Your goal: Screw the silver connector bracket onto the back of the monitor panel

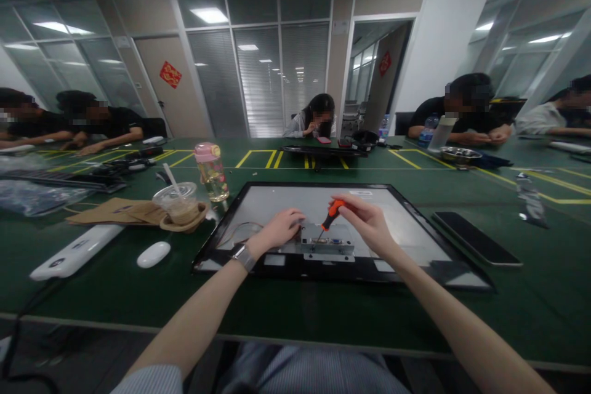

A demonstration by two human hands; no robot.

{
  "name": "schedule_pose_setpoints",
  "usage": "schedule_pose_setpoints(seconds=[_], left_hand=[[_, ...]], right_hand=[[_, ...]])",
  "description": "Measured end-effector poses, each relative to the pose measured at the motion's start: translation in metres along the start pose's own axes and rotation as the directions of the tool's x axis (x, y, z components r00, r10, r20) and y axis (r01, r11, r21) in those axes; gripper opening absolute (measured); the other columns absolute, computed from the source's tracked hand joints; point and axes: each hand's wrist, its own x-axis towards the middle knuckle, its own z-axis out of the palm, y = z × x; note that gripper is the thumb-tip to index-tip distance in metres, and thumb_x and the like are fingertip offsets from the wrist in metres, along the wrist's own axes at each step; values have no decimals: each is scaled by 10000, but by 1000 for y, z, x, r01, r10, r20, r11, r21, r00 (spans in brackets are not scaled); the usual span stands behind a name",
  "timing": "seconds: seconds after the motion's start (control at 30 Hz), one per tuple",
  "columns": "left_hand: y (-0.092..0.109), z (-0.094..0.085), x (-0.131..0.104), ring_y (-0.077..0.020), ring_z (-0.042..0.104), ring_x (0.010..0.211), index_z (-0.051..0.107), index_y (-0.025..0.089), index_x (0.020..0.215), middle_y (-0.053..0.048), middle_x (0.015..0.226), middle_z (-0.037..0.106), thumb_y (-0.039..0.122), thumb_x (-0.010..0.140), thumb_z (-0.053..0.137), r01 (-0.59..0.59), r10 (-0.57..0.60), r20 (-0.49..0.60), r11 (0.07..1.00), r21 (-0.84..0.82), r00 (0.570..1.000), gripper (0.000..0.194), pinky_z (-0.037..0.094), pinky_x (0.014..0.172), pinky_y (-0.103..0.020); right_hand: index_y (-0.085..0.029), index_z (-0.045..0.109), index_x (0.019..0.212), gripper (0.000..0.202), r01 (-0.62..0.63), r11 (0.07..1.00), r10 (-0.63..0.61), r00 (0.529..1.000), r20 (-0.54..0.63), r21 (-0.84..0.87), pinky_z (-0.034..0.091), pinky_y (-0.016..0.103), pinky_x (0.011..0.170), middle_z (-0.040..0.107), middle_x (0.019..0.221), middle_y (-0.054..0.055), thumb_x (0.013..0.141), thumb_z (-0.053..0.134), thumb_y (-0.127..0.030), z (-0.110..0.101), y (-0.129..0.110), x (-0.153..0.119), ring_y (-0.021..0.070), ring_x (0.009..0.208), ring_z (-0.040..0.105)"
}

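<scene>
My right hand (pixel 364 221) is closed around an orange and black screwdriver (pixel 333 214). Its shaft slants down to the left, and the tip meets a silver metal bracket (pixel 329 249) with connectors along it. At the bracket's left end, my left hand (pixel 279 231) has its fingers bent against the metal; the thumb is mostly hidden. The bracket sits near the front edge of a large flat display panel (pixel 388 202), grey with a black frame, lying on the table. A thin cable (pixel 240 228) runs over the panel, left of my left hand.
Left of the panel are a bottle with a pink lid (pixel 212 172), an iced drink cup (pixel 178 200), a white oval case (pixel 154 254) and a white power strip (pixel 76 252). A black phone (pixel 475 237) lies to the right. Several people sit around the green table (pixel 295 314).
</scene>
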Motion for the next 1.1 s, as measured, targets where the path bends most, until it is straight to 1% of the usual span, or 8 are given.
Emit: schedule_pose_setpoints(seconds=[0.1,0.23,0.33,0.5,0.6,0.8,1.0,1.1], left_hand=[[-1,0,0,-250,599,1279,655,190,1313,-99,1390,624,155,982,498,-8,8,-8,1000,5,1000,368,451,1159,-421],[2,-1,0,-252,605,1273,668,176,1297,-113,1379,630,144,968,509,-14,14,-6,1000,12,1000,366,456,1156,-423],[2,-1,0,-251,605,1275,671,188,1292,-112,1383,626,145,968,510,-15,15,-10,1000,10,1000,364,455,1158,-427],[1,0,-1,-245,601,1275,658,199,1311,-104,1377,625,158,980,506,-5,4,-15,1000,-18,1000,367,461,1151,-416],[1,-1,-1,-244,604,1267,660,188,1308,-108,1376,625,156,982,505,-14,14,-8,1000,-10,1000,362,465,1146,-410],[2,-1,-1,-250,597,1282,661,201,1308,-98,1390,618,162,981,513,-10,10,-5,1000,12,1000,362,462,1149,-415],[-1,1,-1,-243,592,1281,653,197,1314,-94,1381,619,168,988,505,-24,24,-11,1000,-1,1000,359,460,1148,-402],[-2,2,-1,-243,597,1275,649,199,1319,-97,1385,618,174,987,508,-16,16,-7,1000,10,1000,361,458,1150,-404]], right_hand=[[-277,819,1036,264,33,997,-36,999,-40,-67,606,409,841,754,996,69,883,746,-479,0,0,1,243,900,728],[-285,773,1197,312,-14,1000,14,1000,0,13,559,466,998,782,1128,78,970,641,-454,0,1,-1,265,1068,733],[-286,727,1286,362,-63,993,58,997,50,98,558,500,1018,785,1177,78,976,634,-448,1,3,-2,277,1108,734],[-278,808,1093,292,-9,1000,8,1000,-30,-30,623,428,859,776,1036,68,879,748,-467,0,3,-1,252,930,742],[-291,809,1087,263,8,998,-11,999,-47,-58,607,436,887,771,1031,63,916,707,-463,-2,3,0,250,947,733],[-304,736,1268,331,-80,981,68,995,73,176,572,497,992,788,1164,67,979,637,-432,-3,6,-1,271,1093,737],[-283,820,1010,267,-32,999,31,997,-74,-8,618,401,831,767,988,57,846,784,-490,-2,6,0,238,893,734],[-293,815,1071,285,-18,1000,17,998,-63,-13,599,427,903,773,1035,63,893,731,-499,-2,5,1,248,963,735]])
